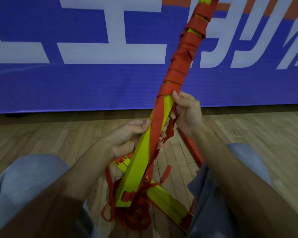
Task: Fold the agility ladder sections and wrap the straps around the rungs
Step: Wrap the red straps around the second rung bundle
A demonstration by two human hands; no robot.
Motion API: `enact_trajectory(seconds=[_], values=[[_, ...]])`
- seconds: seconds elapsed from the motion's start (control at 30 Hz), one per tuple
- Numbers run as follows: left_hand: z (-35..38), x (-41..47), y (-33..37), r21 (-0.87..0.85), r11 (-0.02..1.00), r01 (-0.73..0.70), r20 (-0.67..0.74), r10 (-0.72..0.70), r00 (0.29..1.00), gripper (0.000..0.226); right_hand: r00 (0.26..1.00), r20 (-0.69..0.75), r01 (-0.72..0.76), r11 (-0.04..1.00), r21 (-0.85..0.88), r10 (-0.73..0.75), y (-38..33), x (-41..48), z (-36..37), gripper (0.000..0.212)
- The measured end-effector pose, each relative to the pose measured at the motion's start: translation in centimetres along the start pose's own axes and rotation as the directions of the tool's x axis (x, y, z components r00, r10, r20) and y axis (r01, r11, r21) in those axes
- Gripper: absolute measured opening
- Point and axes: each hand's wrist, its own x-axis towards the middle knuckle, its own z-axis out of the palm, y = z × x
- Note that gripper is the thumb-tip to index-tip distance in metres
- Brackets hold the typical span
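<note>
Left hand (129, 136) is gripping the stacked bundle of flat yellow-green plastic rungs (139, 162) around its middle, fingers curling round the far side. Right hand (187, 114) is holding the same bundle just above. Its thumb is pressing by the lowest turn of the flat red webbing strap (179, 66), and its fingers are curling behind, with strap ends hanging past them.

The bundle is tilting up and away from the seated person, lower end near the wooden plank floor (58, 138). Upper half is wrapped. Lower half is showing bare, with one strap length lying down its face, so wrapping looks roughly halfway.

A loose red strap tangle (132, 215) and more yellow-green rungs (169, 203) are lying on the floor between the knees, not yet gathered in, I'd judge.

The bundle's top is running out of frame. A red-wrapped rod (191, 146) by the right forearm is hard to identify.
</note>
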Motion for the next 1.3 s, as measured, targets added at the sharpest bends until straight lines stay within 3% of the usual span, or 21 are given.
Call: enact_trajectory(seconds=[0.13,0.27,0.43,0.53,0.7,0.83,0.93,1.0,1.1,1.2,1.3], values=[[-0.6,0.3,-0.4,-0.011,1.0,-0.002,0.006,0.002,1.0,0.064,1.0,0.025,0.02,0.993,-0.117,-0.017,0.1,0.0,0.1,0.033],[-0.9,-0.1,-0.2,0.014,1.0,-0.02,-0.093,0.021,0.995,0.039,0.997,0.052,0.065,0.953,-0.297,-0.052,0.5,0.2,-0.2,0.038],[-1.0,0.2,-0.2,0.028,0.999,-0.04,-0.25,0.046,0.967,0.029,0.995,0.019,0.092,0.874,-0.478,-0.095,0.3,0.3,0.0,0.038],[-0.7,0.5,-0.2,0.064,0.997,-0.052,-0.348,0.071,0.935,0.032,0.999,-0.007,0.034,0.856,-0.516,-0.044,0.0,0.1,0.3,0.042],[-0.4,0.6,-0.3,0.139,0.99,-0.04,-0.442,0.098,0.892,0.035,0.988,0.093,-0.056,0.854,-0.517,0.121,-0.7,0.0,-0.5,0.03],[0.4,0.9,-0.5,0.355,0.934,-0.045,-0.501,0.231,0.834,0.03,0.997,0.009,-0.057,0.8,-0.597,0.077,0.3,0.2,0.0,0.03],[0.8,1.4,-1.2,0.661,0.749,0.049,-0.537,0.427,0.728,0.032,0.998,-0.046,-0.07,0.728,-0.682,0.053,1.3,0.5,0.1,0.025],[0.8,1.7,-1.4,0.714,0.693,0.097,-0.536,0.451,0.714,0.041,0.994,-0.063,-0.112,0.778,-0.618,0.093,1.2,0.6,-0.1,0.017],[0.8,1.5,-0.8,0.655,0.752,0.076,-0.508,0.363,0.781,0.048,0.993,-0.066,-0.118,0.846,-0.52,0.098,0.6,0.6,-0.4,0.014],[0.6,0.6,0.5,0.441,0.897,0.026,-0.411,0.176,0.895,0.035,0.995,-0.049,-0.096,0.895,-0.435,0.083,0.0,0.6,-0.8,0.012],[0.2,0.1,1.0,0.261,0.965,-0.039,-0.289,0.116,0.95,0.034,0.998,-0.025,-0.057,0.943,-0.327,0.052,-0.6,0.7,-1.3,0.026]])
